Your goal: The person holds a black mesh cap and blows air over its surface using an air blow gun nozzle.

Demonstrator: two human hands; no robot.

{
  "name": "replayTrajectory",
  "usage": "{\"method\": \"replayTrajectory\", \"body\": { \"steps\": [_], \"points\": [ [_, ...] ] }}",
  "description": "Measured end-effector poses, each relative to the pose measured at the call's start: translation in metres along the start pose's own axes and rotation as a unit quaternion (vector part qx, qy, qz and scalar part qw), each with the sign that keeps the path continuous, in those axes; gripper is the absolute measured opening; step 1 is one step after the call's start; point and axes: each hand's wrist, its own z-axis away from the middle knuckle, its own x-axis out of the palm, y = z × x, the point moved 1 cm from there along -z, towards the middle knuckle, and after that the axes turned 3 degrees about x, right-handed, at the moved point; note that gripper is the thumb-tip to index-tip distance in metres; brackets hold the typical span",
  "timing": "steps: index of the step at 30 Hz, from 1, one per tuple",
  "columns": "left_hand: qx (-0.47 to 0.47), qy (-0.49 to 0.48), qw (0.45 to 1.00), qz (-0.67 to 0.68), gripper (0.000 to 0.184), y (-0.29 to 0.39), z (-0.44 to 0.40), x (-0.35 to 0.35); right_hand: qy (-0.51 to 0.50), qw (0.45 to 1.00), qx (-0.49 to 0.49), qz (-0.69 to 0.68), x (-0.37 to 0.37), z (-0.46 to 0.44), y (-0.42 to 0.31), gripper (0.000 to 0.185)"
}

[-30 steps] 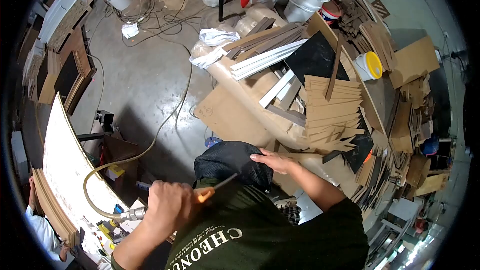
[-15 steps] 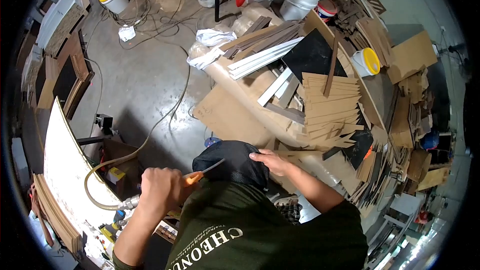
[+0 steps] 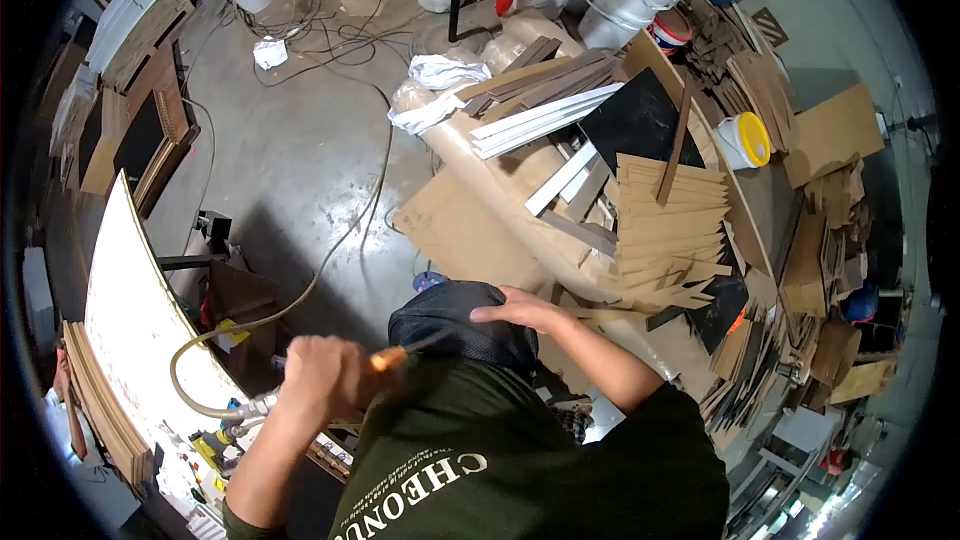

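My left hand (image 3: 325,378) is closed around an air blow gun with an orange part (image 3: 388,358) and a thin, blurred nozzle pointing at a black mesh item (image 3: 455,325). A hose (image 3: 190,405) runs from a metal fitting beside this hand. At the upper right edge of the mesh item is my right hand (image 3: 522,310), its thumb lying over the fabric and its other fingers partly hidden at the edge. Below the mesh item spreads a dark green shirt (image 3: 530,460) with white lettering.
A white curved panel (image 3: 135,290) and stacked brown boards (image 3: 100,400) stand left. Cardboard strips (image 3: 665,225) and white strips (image 3: 550,120) lie ahead right, near buckets (image 3: 742,140). The hose crosses the floor (image 3: 300,170). Another person's arm (image 3: 70,410) shows far left.
My right hand has moved left over the mesh item, its thumb now farther across. The nozzle has become blurred. The surroundings have shifted slightly right with the camera since the middle frame.
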Motion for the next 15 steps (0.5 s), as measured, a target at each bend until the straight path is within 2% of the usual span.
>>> {"method": "replayTrajectory", "body": {
  "steps": [1,2,3,4,7,9,10,15],
  "points": [
    [-0.046,0.025,0.998,-0.016,0.053,-0.004,-0.004,0.004,0.000,1.000,0.000,0.001,0.003,-0.004,-0.002,0.081],
    [-0.062,0.052,0.996,-0.045,0.051,-0.009,-0.009,0.010,0.051,0.988,0.045,0.135,0.005,-0.009,-0.002,0.090],
    [-0.062,0.053,0.996,-0.045,0.051,-0.010,-0.010,0.012,0.102,0.954,0.090,0.266,0.005,-0.013,-0.003,0.100],
    [-0.054,0.064,0.996,-0.033,0.050,-0.010,-0.011,0.014,0.087,0.953,0.096,0.274,0.005,-0.016,-0.005,0.108],
    [-0.055,0.061,0.997,-0.012,0.049,-0.011,-0.013,0.027,0.024,0.956,0.063,0.286,0.003,-0.011,-0.010,0.106],
    [-0.014,0.027,1.000,0.008,0.047,-0.009,-0.010,0.039,0.015,0.951,0.035,0.308,0.003,-0.008,-0.010,0.105],
    [0.001,-0.019,1.000,0.014,0.050,-0.010,-0.005,0.048,0.009,0.946,0.010,0.324,0.003,-0.004,-0.008,0.104],
    [-0.002,-0.075,0.995,0.058,0.061,0.001,0.009,0.036,-0.018,0.962,-0.031,0.270,0.003,0.007,-0.016,0.104]
  ]
}}
